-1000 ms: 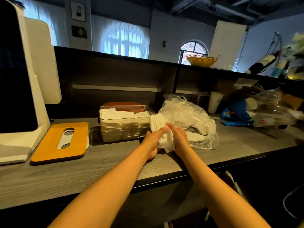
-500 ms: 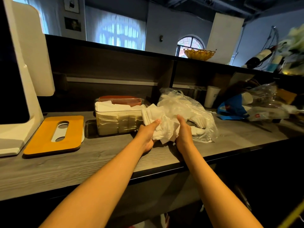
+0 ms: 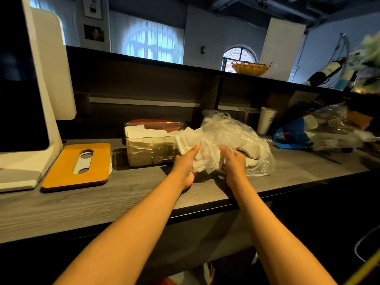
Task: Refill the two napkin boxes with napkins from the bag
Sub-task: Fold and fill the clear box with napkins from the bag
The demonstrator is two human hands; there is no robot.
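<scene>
White napkins (image 3: 197,149) bunched between clear box (image 3: 148,149) and bag (image 3: 242,140).

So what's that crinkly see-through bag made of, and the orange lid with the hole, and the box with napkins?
The bag looks like thin clear plastic film: wrinkled, glossy, napkins showing through. The orange lid seems wood or bamboo with a smooth matte finish, though painted plastic is possible. The napkin box appears to be clear hard plastic; the stacked napkins show through its wall.
</scene>
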